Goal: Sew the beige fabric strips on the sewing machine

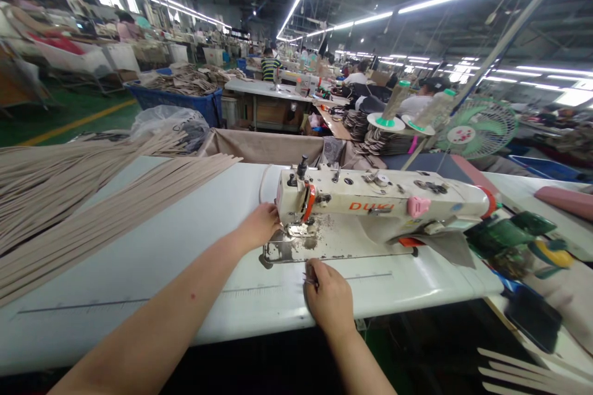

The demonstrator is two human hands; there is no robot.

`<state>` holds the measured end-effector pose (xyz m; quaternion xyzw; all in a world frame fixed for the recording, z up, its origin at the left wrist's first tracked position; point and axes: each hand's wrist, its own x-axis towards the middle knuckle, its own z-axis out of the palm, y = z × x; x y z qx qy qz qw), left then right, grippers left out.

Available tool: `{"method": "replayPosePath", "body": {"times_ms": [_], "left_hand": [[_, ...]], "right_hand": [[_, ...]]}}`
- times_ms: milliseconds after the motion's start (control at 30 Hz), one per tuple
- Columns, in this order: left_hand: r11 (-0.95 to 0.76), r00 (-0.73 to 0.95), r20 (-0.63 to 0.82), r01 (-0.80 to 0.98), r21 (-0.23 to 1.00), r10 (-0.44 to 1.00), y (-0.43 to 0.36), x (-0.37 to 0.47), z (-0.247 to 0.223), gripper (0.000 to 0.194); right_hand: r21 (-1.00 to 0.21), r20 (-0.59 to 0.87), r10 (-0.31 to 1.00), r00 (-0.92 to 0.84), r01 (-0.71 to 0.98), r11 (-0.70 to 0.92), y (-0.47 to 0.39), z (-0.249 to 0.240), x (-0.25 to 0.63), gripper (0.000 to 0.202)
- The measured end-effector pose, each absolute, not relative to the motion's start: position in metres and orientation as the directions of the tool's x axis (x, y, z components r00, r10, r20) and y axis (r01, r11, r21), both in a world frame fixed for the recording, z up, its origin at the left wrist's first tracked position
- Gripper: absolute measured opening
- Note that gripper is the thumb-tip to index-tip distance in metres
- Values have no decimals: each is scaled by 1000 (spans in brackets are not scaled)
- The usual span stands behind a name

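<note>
A white sewing machine [370, 200] with orange lettering stands on a pale table. My left hand [260, 227] is at the left of its needle end, fingers bent together close to the presser foot [301, 230]. The machine head partly hides those fingertips, and whatever they may pinch does not show. In front of the metal bed plate, my right hand [330, 296] is closed low over the table edge. A small, thin metal tool [309, 280] pokes out from its fingers; its exact kind is unclear. Behind the needle end, a pale narrow strip [264, 182] curves on the tabletop.
Long beige strips [115, 216] cover the table's left side. Thread cones [393, 102] and a green fan [482, 129] stand behind the machine. At right lie a dark phone [532, 318] and a green-wrapped bundle [507, 234]. A blue bin [173, 95] holds fabric pieces. Other people sit farther back.
</note>
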<state>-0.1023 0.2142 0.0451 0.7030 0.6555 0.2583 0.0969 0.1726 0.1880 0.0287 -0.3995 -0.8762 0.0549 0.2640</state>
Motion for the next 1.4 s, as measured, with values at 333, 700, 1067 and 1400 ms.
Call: {"method": "replayPosePath", "body": {"times_ms": [333,700,1067,1400], "left_hand": [[-11,-91,162,844,537,983,195,-104,46,5],[140,-260,113,782,607,959,176,-75,49,10],[245,-329,67,809,534,942,156,-22,50,8],[223,-240,-14,876,428,971,145,6,52,56]], "right_hand": [[-308,393,735,-552,674,671,187,30,173,33],[-313,367,750,-550,686,657,187,29,172,33],[-322,400,730,-554,661,678,185,31,172,30],[-289,467,687,-556,639,713,191,7,178,41]]}}
